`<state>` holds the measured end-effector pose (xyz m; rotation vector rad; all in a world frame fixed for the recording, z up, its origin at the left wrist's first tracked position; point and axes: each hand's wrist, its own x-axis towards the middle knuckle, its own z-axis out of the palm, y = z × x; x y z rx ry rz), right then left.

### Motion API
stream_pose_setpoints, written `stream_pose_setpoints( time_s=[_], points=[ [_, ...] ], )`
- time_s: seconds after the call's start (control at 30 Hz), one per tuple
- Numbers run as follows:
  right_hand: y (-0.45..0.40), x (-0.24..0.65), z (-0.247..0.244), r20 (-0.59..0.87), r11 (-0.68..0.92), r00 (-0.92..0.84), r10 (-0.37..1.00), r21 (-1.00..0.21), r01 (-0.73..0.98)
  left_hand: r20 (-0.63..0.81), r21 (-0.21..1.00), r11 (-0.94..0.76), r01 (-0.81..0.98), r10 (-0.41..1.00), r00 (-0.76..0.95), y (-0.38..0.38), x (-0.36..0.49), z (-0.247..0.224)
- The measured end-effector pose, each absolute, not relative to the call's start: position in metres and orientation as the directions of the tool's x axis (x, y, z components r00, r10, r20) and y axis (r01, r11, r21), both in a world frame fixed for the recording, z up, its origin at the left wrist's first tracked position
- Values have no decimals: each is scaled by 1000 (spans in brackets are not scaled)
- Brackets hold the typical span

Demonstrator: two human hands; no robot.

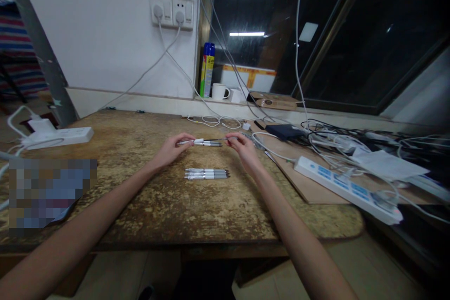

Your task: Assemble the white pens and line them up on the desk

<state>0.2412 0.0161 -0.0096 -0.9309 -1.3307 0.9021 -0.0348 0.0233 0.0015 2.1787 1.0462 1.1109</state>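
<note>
My left hand pinches a pen barrel with a white section, held level over the middle of the table. At the same height on the right, the fingertips of my right hand are closed on the end of a thin dark rod, which looks like a pen refill. The rod points toward the barrel; whether it enters it is too small to tell. Just below this, another pen is partly hidden by my left hand. Nearer to me, several clear-and-white pens lie side by side, dark tips to the right.
A worn wooden table bears everything. On the right are a white power strip, a brown board, a dark flat box and tangled cables. Another power strip lies left. A spray can and white mug stand behind.
</note>
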Motion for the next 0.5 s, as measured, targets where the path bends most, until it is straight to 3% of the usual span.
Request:
stream_pose_setpoints(
  time_s=[0.27, 0.5],
  points=[
    [8, 235, -4, 404, 407, -59, 913, -912, 55, 437, 694, -579, 427, 811, 390, 24, -33, -2],
    [20, 250, -9, 392, 393, 26, 920, -918, -58, 445, 696, -571, 435, 819, 363, 22, -36, 7]
  ],
)
